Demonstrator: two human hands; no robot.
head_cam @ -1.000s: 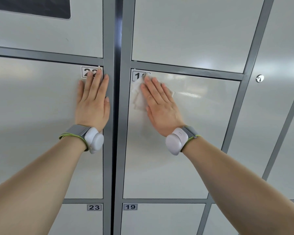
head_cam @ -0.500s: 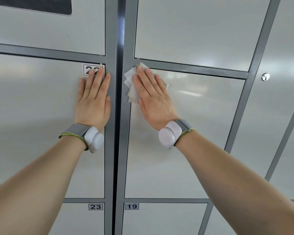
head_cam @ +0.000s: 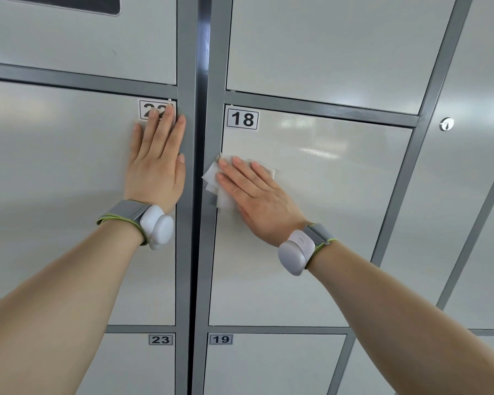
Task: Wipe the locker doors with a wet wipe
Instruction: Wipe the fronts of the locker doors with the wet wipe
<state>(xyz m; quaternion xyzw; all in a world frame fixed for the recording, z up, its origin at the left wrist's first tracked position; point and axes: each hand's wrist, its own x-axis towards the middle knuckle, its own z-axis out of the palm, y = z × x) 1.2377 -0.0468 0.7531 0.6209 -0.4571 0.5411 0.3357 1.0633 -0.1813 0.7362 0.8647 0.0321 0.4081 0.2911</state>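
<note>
A wall of pale grey locker doors in a dark grey frame fills the view. My right hand (head_cam: 253, 192) lies flat with straight fingers on a crumpled white wet wipe (head_cam: 214, 178), pressing it against the left edge of locker door 18 (head_cam: 320, 223). The wipe sticks out past my fingertips onto the frame. My left hand (head_cam: 156, 163) rests flat on locker door 22 (head_cam: 54, 195), fingertips covering part of its number label. The label 18 (head_cam: 242, 119) is fully visible. Streaks of wet sheen show on the upper part of door 18.
The dark grey centre post (head_cam: 197, 195) runs vertically between my hands. Below are doors 23 (head_cam: 131, 366) and 19 (head_cam: 268, 366). A small round metal lock (head_cam: 446, 124) sits on the door to the right. A dark panel (head_cam: 69, 2) shows top left.
My right hand slid the wipe from the top left corner of door 18 down its left edge, uncovering the number label. My left hand stayed on door 22.
</note>
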